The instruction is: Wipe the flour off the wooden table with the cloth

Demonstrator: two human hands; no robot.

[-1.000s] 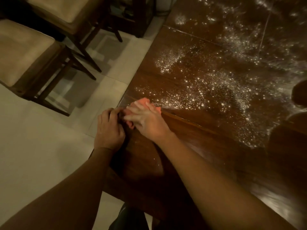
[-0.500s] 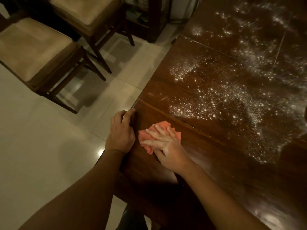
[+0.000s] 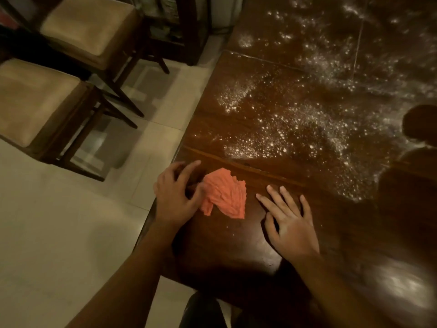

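The cloth (image 3: 224, 197) is a crumpled salmon-orange rag with fine ribbed folds, lying bunched on the dark wooden counter (image 3: 236, 245) close to its left edge; no label or writing can be read on it or anywhere else. Just left of the cloth, the left hand (image 3: 176, 197) rests at the counter's edge with fingers curled and spread, its thumb touching the cloth's left side; whether it actually pinches the fabric cannot be told. Just right of the cloth, apart from it, the right hand (image 3: 289, 223) lies palm down, flat, fingers splayed. Beyond the cloth, past a seam in the wood, flour (image 3: 295, 131) is scattered in white specks and streaks over the far surface, with a few stray grains just in front of the cloth. Dark rounded shadows hide the counter's right side. Left of the cloth, across pale floor tiles (image 3: 59, 233), stand two cushioned chairs (image 3: 35, 107), cut off by the frame.
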